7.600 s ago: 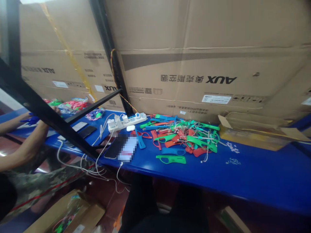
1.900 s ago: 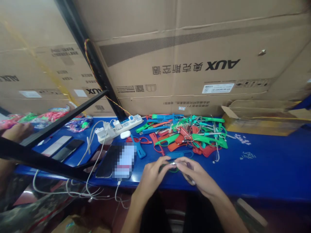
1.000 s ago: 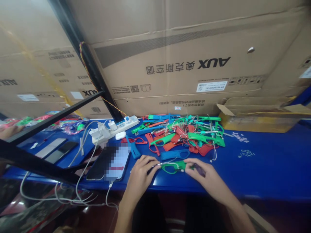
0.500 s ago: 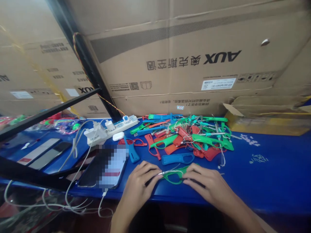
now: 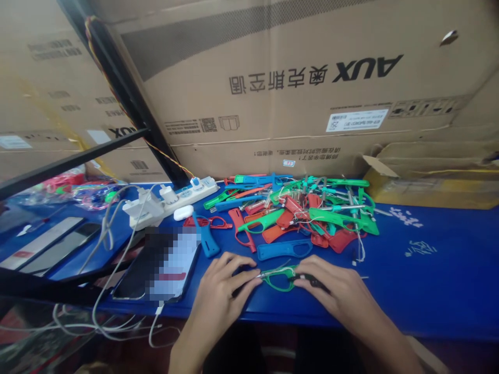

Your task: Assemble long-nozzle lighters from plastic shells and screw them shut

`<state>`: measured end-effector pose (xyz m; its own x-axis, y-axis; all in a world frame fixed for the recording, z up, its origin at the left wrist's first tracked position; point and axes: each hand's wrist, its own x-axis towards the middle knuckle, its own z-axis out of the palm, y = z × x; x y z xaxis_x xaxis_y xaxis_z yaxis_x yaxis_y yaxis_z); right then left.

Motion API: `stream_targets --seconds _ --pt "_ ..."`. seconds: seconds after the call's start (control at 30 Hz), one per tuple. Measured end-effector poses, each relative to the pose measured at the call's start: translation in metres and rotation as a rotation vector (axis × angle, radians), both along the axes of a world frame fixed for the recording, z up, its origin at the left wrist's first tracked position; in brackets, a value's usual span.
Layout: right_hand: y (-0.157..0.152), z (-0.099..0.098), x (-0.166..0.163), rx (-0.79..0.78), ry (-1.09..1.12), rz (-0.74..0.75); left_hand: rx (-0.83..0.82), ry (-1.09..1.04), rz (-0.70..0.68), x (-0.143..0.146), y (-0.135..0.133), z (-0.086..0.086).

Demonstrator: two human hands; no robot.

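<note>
Between my two hands lies a green lighter casing [image 5: 279,289] with a looped trigger opening. A thin metal tube and a white wire [image 5: 286,270] run along it. My left hand [image 5: 222,285] pinches the casing's left end, at the tube, between thumb and fingers. My right hand [image 5: 337,288] is closed around the right end, and a black part [image 5: 316,282] shows between its thumb and fingers. The fingers hide much of both ends. Just beyond my hands lies a blue casing half [image 5: 284,250].
A pile of red, green and blue casings [image 5: 288,208] lies behind my hands. To the left are a tablet-like device [image 5: 134,265], a white power strip [image 5: 195,192], cables and two phones. A cardboard box [image 5: 429,182] stands at the back right.
The view has shifted slightly. My right hand has tilted at the casing's right end, and more of the black part shows. My left hand keeps its pinch.
</note>
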<state>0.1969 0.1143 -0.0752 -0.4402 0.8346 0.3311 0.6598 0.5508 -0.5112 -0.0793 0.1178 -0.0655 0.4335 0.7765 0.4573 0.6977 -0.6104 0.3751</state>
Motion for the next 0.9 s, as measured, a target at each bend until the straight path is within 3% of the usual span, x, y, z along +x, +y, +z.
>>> stream_targets --seconds 0.3,0.57,0.9 --pt "-0.001 0.004 0.0 0.069 0.034 -0.019 -0.04 0.061 0.045 0.012 -0.004 0.005" --pt "0.0 0.005 -0.002 0.059 0.05 -0.053 -0.322 0.023 0.121 0.015 0.007 0.007" --pt "-0.003 0.007 -0.001 0.02 0.068 -0.031 -0.122 -0.017 0.094 0.011 0.001 -0.006"
